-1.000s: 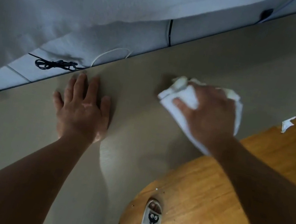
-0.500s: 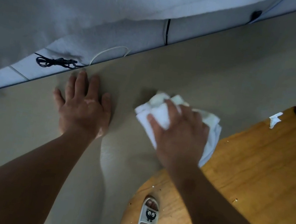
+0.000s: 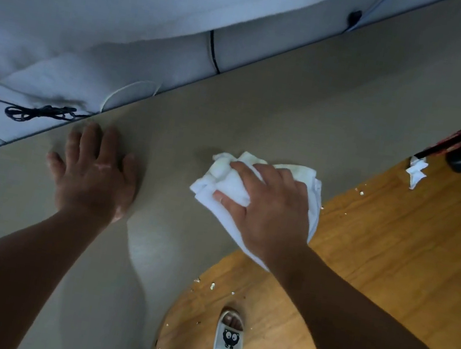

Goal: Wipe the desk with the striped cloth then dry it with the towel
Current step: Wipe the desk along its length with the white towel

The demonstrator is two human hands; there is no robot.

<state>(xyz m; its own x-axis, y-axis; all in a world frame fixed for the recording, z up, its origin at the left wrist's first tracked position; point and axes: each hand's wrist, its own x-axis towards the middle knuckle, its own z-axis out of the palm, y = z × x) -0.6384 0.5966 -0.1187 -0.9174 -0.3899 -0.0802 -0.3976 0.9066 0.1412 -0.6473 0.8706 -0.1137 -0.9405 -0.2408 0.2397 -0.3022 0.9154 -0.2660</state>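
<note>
Your left hand (image 3: 93, 173) lay flat, palm down, fingers (image 3: 90, 137) spread and pointing away from you, forearm reaching in from the lower left. Your right hand (image 3: 268, 213) was curled palm-down around a bunched wad, its forearm coming in from the lower right.

The desk (image 3: 294, 109) lies bare to the far right and near left. The flat left hand (image 3: 93, 173) and the right hand (image 3: 271, 211) on the towel (image 3: 231, 183) block the middle; a wall (image 3: 99, 2) closes the far edge.
</note>
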